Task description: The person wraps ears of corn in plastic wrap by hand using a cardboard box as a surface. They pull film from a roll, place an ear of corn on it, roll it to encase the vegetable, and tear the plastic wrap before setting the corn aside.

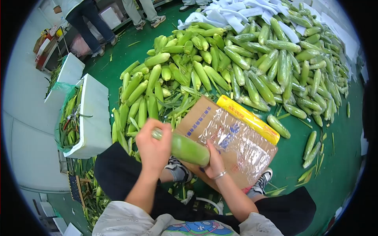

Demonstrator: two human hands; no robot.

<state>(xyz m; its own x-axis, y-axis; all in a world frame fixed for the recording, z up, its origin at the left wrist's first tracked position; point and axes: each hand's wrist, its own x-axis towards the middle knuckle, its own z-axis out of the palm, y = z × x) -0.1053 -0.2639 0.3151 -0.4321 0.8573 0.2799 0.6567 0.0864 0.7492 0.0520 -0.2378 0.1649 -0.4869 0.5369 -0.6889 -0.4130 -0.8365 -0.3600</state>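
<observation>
Between my two hands is a green ear of corn, held at a slant above a cardboard box. My left hand is closed around its narrow left end. At the thick right end, my right hand grips the ear with the thumb on top; the other fingers are partly hidden beneath. Clear plastic film lies over the cardboard box, which has blue print. Along the box's far edge rests a yellow box of cling film.
Unwrapped corn is heaped ahead on the left. Film-wrapped ears are piled on the right, with white cloth-like pieces behind. A white foam box of husks stands left. Other people's legs show at the back.
</observation>
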